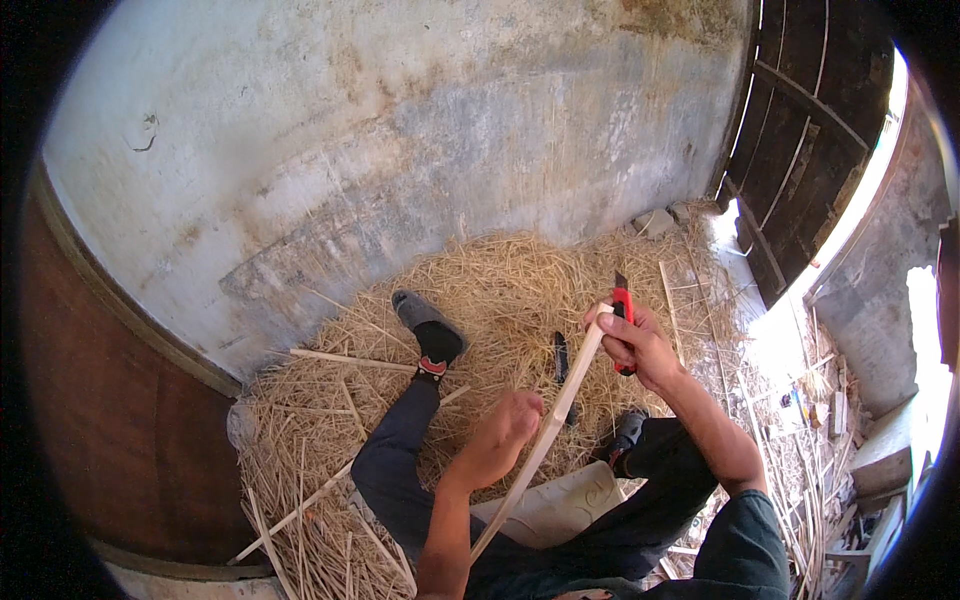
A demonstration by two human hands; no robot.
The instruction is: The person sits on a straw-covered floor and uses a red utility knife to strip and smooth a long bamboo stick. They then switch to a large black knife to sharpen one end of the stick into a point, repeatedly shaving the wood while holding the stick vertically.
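Note:
My right hand (645, 345) is closed round a red and black utility knife (624, 305), its blade pointing up and away from me. The thumb of that hand also presses on the upper end of a long, pale wooden strip (548, 435). The strip slants down to the left across my lap, its lower end passing beside my left forearm. My left hand (500, 440) is curled closed just left of the strip's middle. What its fingers hold, if anything, is hidden. A pale sheet with a curved pattern (565, 503) lies between my legs beneath the strip.
Straw and shavings (500, 270) cover the floor, with long loose strips (360, 361) at the left. A long black object (561, 350) lies behind the held strip. A stained wall (420, 130) stands ahead, a dark plank door (800, 130) at far right, and a brown panel (110, 400) at left.

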